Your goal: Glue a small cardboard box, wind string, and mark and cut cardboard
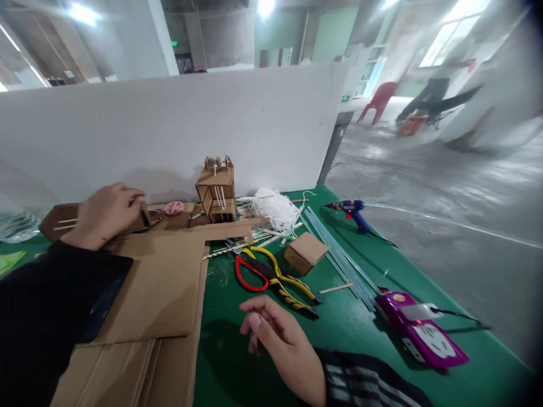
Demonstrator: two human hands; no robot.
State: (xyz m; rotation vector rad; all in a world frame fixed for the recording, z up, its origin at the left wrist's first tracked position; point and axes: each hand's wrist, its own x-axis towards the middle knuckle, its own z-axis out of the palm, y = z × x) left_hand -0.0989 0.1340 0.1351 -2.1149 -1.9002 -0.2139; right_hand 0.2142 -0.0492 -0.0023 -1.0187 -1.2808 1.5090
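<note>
My left hand [108, 213] reaches over a long cardboard piece [59, 221] with white sticks at the back left; its fingers are curled, and what they hold, if anything, is hidden. Over the green table front hovers my right hand [282, 345], empty, with loosely bent fingers apart. Just beyond it lie red-handled scissors [250, 277] and yellow-and-black pliers [297, 281]. A small cardboard box [306, 252] sits to their right. Flat cardboard sheets [156, 282] lie under my left arm, beside a dark flat object [110, 294].
An open cardboard structure [216, 189] stands near the white partition [190, 124]. White shredded strands [275, 210], clear glue sticks [339, 254], a blue glue gun [354, 212] and a purple power strip [419, 330] occupy the green table [237, 362].
</note>
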